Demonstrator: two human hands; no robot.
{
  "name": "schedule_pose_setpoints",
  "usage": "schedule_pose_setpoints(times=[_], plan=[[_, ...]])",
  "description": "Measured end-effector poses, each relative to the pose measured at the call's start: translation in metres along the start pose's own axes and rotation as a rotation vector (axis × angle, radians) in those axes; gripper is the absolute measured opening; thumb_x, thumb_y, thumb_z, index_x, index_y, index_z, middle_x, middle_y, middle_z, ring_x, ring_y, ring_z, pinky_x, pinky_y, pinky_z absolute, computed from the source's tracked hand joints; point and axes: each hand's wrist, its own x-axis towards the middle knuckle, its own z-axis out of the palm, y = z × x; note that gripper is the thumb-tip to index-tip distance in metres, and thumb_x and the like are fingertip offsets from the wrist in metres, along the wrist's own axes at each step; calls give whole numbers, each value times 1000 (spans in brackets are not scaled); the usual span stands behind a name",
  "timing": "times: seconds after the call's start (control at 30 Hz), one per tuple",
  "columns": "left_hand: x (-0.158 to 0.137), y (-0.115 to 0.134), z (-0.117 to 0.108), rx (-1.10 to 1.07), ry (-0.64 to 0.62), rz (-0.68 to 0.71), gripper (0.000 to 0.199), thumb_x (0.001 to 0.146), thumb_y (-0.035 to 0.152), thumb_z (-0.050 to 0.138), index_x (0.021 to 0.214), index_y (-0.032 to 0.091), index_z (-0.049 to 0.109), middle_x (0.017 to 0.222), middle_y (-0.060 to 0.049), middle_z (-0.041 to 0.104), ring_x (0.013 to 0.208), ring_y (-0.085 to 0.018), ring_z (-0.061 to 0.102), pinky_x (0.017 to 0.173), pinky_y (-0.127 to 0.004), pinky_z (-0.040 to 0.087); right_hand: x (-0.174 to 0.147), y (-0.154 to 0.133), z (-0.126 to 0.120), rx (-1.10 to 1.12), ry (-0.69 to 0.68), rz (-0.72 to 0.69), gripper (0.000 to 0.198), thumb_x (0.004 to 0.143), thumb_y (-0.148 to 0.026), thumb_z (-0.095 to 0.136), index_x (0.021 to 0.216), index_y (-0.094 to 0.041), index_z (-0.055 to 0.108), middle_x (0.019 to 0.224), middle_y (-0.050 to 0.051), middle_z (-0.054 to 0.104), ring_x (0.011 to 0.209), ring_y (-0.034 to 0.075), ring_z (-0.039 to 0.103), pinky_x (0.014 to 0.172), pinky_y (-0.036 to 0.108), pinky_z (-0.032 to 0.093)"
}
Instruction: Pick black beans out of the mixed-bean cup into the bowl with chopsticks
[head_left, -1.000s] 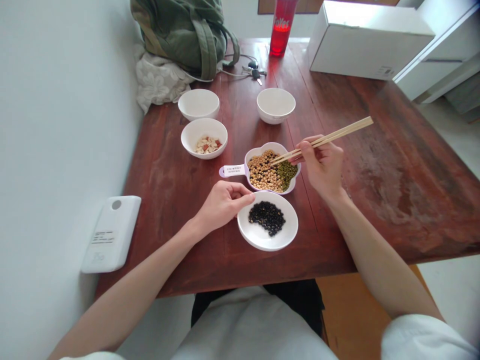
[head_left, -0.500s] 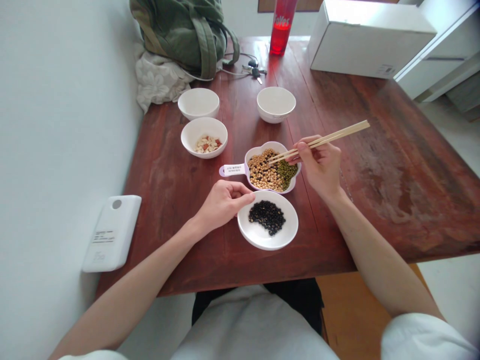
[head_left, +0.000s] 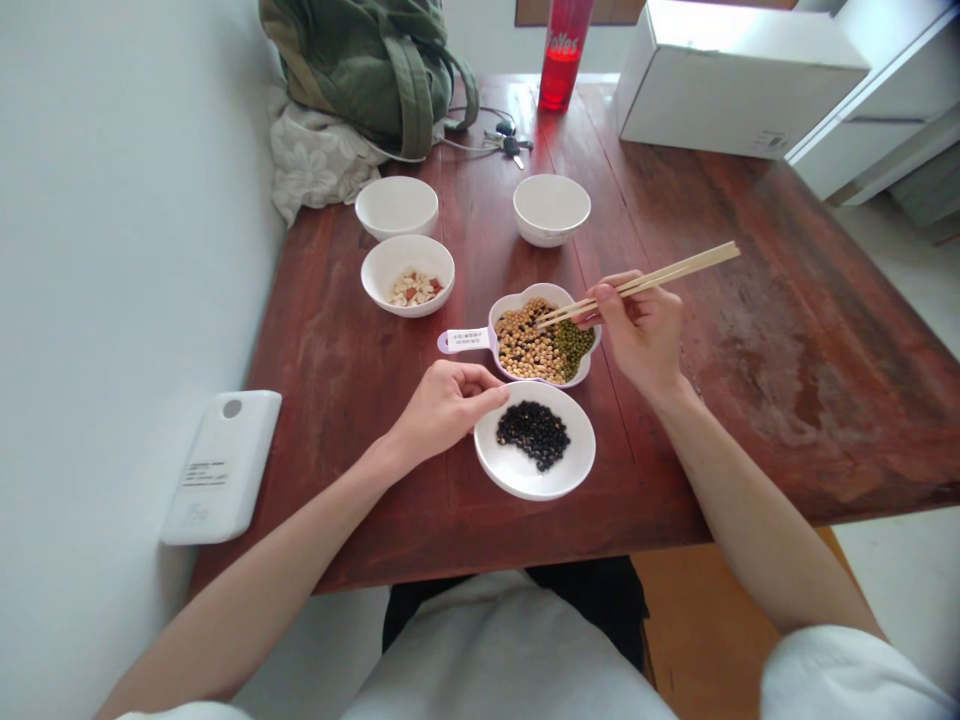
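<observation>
My left hand [head_left: 448, 408] pinches the upper left rim of a white bowl [head_left: 517, 482] that holds black beans [head_left: 534, 434]. Just behind that bowl, touching or nearly so, sits a flower-shaped dish [head_left: 493, 312] with a lilac handle pointing left. Soybeans [head_left: 529, 352] mixed with some black beans fill most of it, and green mung beans [head_left: 575, 346] lie at its right side. In my right hand [head_left: 643, 330] is a pair of wooden chopsticks [head_left: 675, 270], closed around by my fingers. Their tips reach down among the soybeans; whether they grip a bean is too small to tell.
Beyond the dish stand a bowl of pale nut pieces [head_left: 377, 284], a white bowl [head_left: 396, 207] behind it and another bowl [head_left: 551, 212] to the right. A power bank [head_left: 225, 465] lies by the left wall. Farther back are a green bag [head_left: 360, 80], keys [head_left: 512, 146], a red bottle [head_left: 561, 75] and a white box [head_left: 735, 95].
</observation>
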Motion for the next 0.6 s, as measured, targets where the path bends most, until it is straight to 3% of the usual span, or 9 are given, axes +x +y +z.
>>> schedule_pose_setpoints(times=[0.33,0.6], plan=[[-1,1,0,-6,-5,-10,28,82,38,75,82,11,76,57,-1,64,45,-7,47,41,-17,31,1,-4,-2,7,-15,3,27,93,-46,63,85,-21,69,69,1,74,59,16,74,54,27,64],[0,1,0,-12,-4,-5,28,81,39,75,82,10,76,56,-1,64,45,-7,47,41,-17,31,4,-3,-6,44,92,-1,24,93,-46,64,85,-24,69,67,2,73,57,18,73,51,29,63]])
